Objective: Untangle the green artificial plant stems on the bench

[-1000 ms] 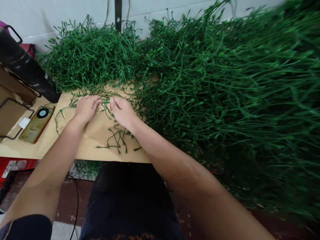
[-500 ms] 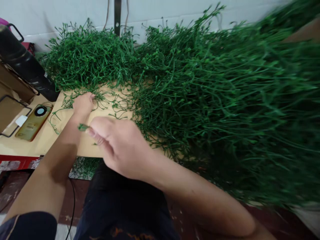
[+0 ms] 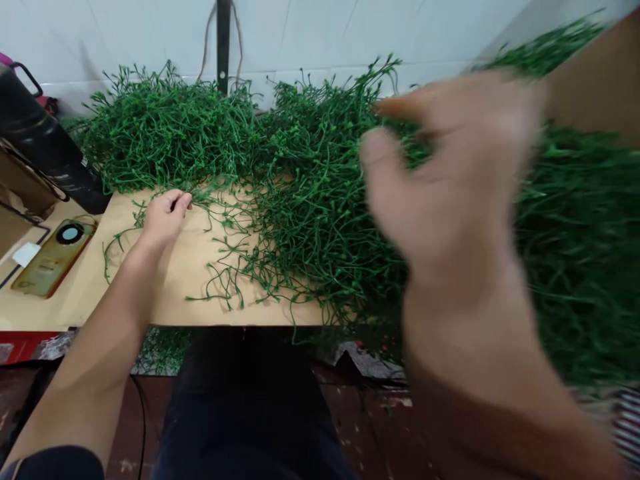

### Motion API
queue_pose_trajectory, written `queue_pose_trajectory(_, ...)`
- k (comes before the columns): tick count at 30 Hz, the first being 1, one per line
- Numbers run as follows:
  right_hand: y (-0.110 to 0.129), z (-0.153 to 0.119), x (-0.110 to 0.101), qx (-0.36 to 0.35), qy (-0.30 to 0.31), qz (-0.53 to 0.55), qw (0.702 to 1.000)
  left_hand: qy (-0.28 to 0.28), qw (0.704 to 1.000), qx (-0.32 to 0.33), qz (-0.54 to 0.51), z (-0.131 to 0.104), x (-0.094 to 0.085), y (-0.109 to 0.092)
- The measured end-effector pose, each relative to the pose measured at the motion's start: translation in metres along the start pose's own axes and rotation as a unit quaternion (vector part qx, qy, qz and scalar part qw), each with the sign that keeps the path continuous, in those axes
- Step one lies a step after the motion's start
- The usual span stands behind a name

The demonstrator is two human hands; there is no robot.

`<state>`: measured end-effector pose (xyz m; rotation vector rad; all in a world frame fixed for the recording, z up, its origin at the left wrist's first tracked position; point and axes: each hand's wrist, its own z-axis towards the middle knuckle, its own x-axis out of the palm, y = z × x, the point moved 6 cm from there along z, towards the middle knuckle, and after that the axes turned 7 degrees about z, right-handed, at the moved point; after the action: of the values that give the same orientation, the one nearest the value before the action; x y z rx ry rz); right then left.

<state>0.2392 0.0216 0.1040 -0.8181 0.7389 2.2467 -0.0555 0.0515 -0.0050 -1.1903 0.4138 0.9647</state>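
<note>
My left hand (image 3: 167, 212) rests low over the tan board (image 3: 180, 287), thumb and fingers pinched together. Thin green plant sprigs (image 3: 210, 200) lie around and just behind its fingertips; whatever is in the pinch is hidden. Blurred by motion, my right hand (image 3: 460, 167) is raised above the big heap of green sprigs (image 3: 325, 213) on the right. Its thumb and forefinger are apart, and nothing shows between them.
Another green heap (image 3: 170, 127) runs along the white wall. At the left are a black bottle (image 3: 50, 140) and a phone (image 3: 55, 257) in a yellowed case. A cardboard piece (image 3: 600, 87) stands at the right. Loose sprigs (image 3: 225, 277) lie near the board's front edge.
My right hand has swung from beside the left hand to over the right heap; the small green piece in its pinch no longer shows. My left hand has stayed about in place.
</note>
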Motion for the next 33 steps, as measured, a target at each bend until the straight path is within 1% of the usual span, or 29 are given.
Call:
queue_pose_trajectory(1, 0.011, 0.003, 0.023, 0.02, 0.015, 0.021, 0.999, 0.008, 1.0, 0.01, -0.008, -0.002, 0.0, -0.004)
queue_pose_trajectory(2, 0.024, 0.006, 0.051, 0.022, 0.058, 0.056, 0.997, 0.017, 1.0, 0.021, -0.013, -0.004, 0.0, -0.007)
queue_pose_trajectory(3, 0.037, 0.01, 0.078, 0.018, 0.086, 0.087, 0.992, 0.025, 0.999, 0.03, -0.014, -0.006, 0.0, -0.01)
queue_pose_trajectory(4, 0.047, 0.014, 0.101, 0.017, 0.099, 0.112, 0.989, 0.03, 0.999, 0.038, -0.013, -0.009, 0.001, -0.012)
queue_pose_trajectory(6, 0.057, 0.022, 0.141, 0.032, 0.138, 0.143, 0.979, 0.032, 0.999, 0.043, -0.001, -0.011, 0.0, -0.013)
queue_pose_trajectory(8, 0.058, 0.026, 0.168, 0.062, 0.192, 0.159, 0.966, 0.029, 0.999, 0.041, 0.014, -0.011, 0.0, -0.01)
queue_pose_trajectory(9, 0.056, 0.026, 0.176, 0.077, 0.216, 0.162, 0.96, 0.03, 0.999, 0.038, 0.022, -0.009, 0.0, -0.008)
queue_pose_trajectory(11, 0.051, 0.025, 0.182, 0.094, 0.245, 0.161, 0.952, 0.035, 0.998, 0.031, 0.039, -0.006, 0.002, -0.003)
queue_pose_trajectory(13, 0.047, 0.024, 0.181, 0.097, 0.249, 0.158, 0.951, 0.039, 0.998, 0.025, 0.047, -0.002, 0.005, 0.002)
queue_pose_trajectory(18, 0.043, 0.021, 0.178, 0.095, 0.23, 0.154, 0.956, 0.03, 0.997, -0.004, 0.068, 0.003, 0.011, 0.01)
queue_pose_trajectory(20, 0.048, 0.018, 0.176, 0.091, 0.23, 0.153, 0.957, 0.043, 0.996, -0.012, 0.079, 0.003, 0.015, 0.009)
queue_pose_trajectory(22, 0.059, 0.012, 0.167, 0.083, 0.244, 0.155, 0.954, 0.054, 0.994, -0.024, 0.095, 0.005, 0.016, 0.011)
queue_pose_trajectory(23, 0.067, 0.008, 0.16, 0.073, 0.253, 0.158, 0.952, 0.054, 0.992, -0.043, 0.107, 0.007, 0.015, 0.014)
queue_pose_trajectory(25, 0.086, 0.001, 0.137, 0.037, 0.267, 0.169, 0.948, 0.033, 0.985, -0.108, 0.133, 0.011, 0.008, 0.027)
queue_pose_trajectory(27, 0.102, -0.002, 0.109, -0.006, 0.262, 0.175, 0.949, -0.004, 0.977, -0.17, 0.133, 0.013, -0.002, 0.042)
queue_pose_trajectory(28, 0.105, -0.002, 0.095, -0.02, 0.247, 0.17, 0.954, -0.018, 0.976, -0.183, 0.119, 0.013, -0.005, 0.047)
queue_pose_trajectory(29, 0.104, 0.0, 0.081, -0.027, 0.223, 0.157, 0.962, -0.029, 0.978, -0.182, 0.101, 0.012, -0.007, 0.05)
queue_pose_trajectory(30, 0.098, 0.003, 0.068, -0.025, 0.19, 0.138, 0.972, -0.035, 0.981, -0.171, 0.083, 0.012, -0.008, 0.051)
queue_pose_trajectory(31, 0.087, 0.007, 0.056, -0.015, 0.15, 0.11, 0.982, -0.034, 0.985, -0.155, 0.065, 0.01, -0.007, 0.049)
queue_pose_trajectory(33, 0.051, 0.016, 0.032, 0.026, 0.059, 0.048, 0.997, -0.025, 0.992, -0.124, 0.029, 0.007, -0.004, 0.043)
